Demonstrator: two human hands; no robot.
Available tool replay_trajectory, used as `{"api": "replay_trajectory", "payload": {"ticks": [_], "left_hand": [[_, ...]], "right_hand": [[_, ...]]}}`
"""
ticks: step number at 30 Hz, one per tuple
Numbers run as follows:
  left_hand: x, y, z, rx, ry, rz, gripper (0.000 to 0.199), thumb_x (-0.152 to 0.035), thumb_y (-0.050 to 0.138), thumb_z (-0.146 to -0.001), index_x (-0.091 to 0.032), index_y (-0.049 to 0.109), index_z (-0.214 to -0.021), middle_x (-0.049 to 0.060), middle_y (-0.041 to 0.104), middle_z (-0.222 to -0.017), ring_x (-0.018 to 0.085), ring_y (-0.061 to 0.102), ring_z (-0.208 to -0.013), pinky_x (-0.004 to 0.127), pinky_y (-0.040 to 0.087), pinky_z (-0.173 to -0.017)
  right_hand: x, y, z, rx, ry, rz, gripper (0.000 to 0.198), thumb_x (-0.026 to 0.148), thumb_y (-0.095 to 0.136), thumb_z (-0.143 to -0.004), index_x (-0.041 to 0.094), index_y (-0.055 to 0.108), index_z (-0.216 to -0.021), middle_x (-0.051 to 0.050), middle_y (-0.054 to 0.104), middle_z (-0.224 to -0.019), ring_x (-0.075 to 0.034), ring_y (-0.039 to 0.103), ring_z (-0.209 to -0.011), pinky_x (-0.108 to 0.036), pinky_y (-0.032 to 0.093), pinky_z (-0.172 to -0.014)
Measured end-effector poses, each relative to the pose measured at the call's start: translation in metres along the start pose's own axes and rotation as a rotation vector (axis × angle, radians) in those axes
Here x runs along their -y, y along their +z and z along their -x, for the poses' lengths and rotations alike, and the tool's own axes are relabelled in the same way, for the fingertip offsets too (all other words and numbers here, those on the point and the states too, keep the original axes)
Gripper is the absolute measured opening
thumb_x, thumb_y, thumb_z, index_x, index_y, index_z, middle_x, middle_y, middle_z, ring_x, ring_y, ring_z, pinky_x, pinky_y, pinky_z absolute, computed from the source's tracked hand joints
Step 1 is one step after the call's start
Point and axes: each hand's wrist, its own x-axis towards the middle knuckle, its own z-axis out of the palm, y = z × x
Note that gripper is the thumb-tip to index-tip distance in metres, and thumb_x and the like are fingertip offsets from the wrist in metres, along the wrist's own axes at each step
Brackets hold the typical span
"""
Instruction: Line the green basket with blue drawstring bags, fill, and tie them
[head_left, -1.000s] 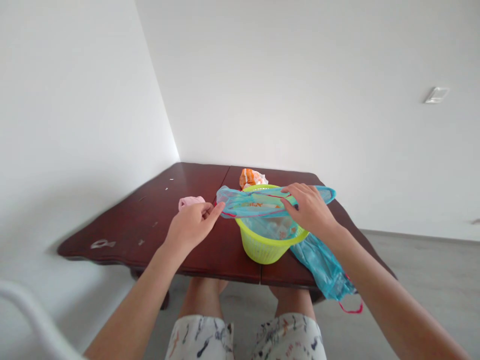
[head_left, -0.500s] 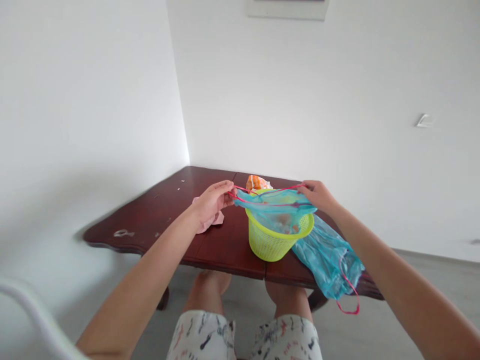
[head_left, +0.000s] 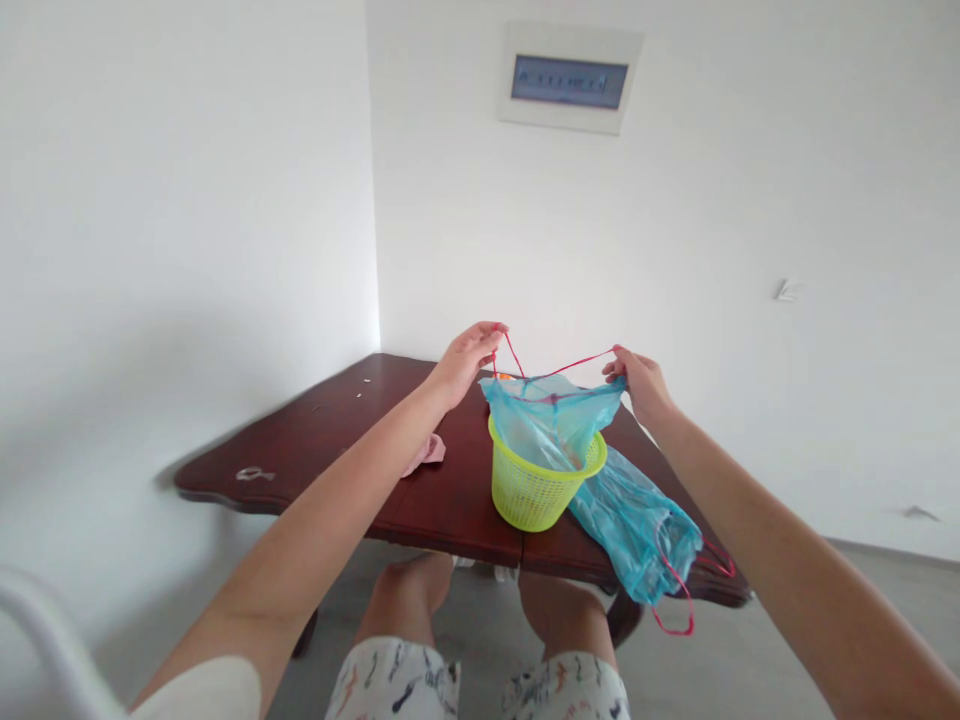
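A translucent blue drawstring trash bag [head_left: 544,425] hangs with its lower part inside a yellow-green perforated plastic basket [head_left: 534,498]. Its mouth is raised above the basket's rim. My left hand [head_left: 472,358] is closed on the bag's red drawstring, pulled up in a loop at the bag's left side. On the other side my right hand [head_left: 639,380] pinches the red drawstring and the bag's right corner. Against the basket's right side lies a second blue drawstring bag [head_left: 634,525], its red strings drooping over the table's front edge. What the raised bag holds shows only faintly.
The dark red wooden table [head_left: 442,510] meets white walls at its left and back. A pink crumpled cloth or paper [head_left: 426,455] lies left of the basket, partly behind my left forearm. An orange item [head_left: 502,376] peeks out behind the bag. A clear looped scrap [head_left: 255,473] rests near the left edge.
Both hands have risen, drawing the bag's mouth and red drawstrings higher above the basket. The left loop now stands taller, and the bag covers most of the orange item. The view has tilted up.
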Motion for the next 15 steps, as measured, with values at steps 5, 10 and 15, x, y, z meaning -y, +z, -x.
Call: {"api": "replay_trajectory", "payload": {"ticks": [5, 10, 15], "left_hand": [[-0.003, 0.047, -0.011, 0.21, 0.247, -0.419, 0.038, -0.034, 0.083, -0.102, -0.024, 0.078, -0.138, 0.014, 0.075, -0.155, 0.029, 0.07, -0.137, 0.046, 0.053, -0.122], [-0.005, 0.078, -0.006, 0.333, 0.223, -0.524, 0.052, -0.03, 0.079, -0.102, -0.022, 0.061, -0.15, 0.011, 0.078, -0.128, 0.024, 0.076, -0.107, 0.041, 0.059, -0.098], [-0.011, 0.078, 0.008, 0.378, 0.2, -0.671, 0.055, -0.021, 0.071, -0.096, -0.022, 0.058, -0.148, -0.004, 0.066, -0.095, 0.019, 0.065, -0.084, 0.035, 0.05, -0.08]], "right_hand": [[0.033, 0.032, 0.011, 0.05, -0.186, 0.102, 0.045, 0.064, 0.081, -0.083, 0.026, 0.066, -0.066, -0.003, 0.067, -0.069, -0.017, 0.052, -0.067, -0.035, 0.038, -0.066], [0.068, 0.052, 0.026, 0.115, -0.305, 0.241, 0.026, 0.042, 0.077, -0.082, 0.025, 0.065, -0.067, 0.002, 0.058, -0.062, -0.016, 0.047, -0.065, -0.035, 0.032, -0.065], [0.084, 0.049, 0.042, 0.223, -0.28, 0.272, 0.028, 0.044, 0.069, -0.082, 0.025, 0.061, -0.063, 0.002, 0.053, -0.058, -0.014, 0.044, -0.06, -0.033, 0.028, -0.059]]}}
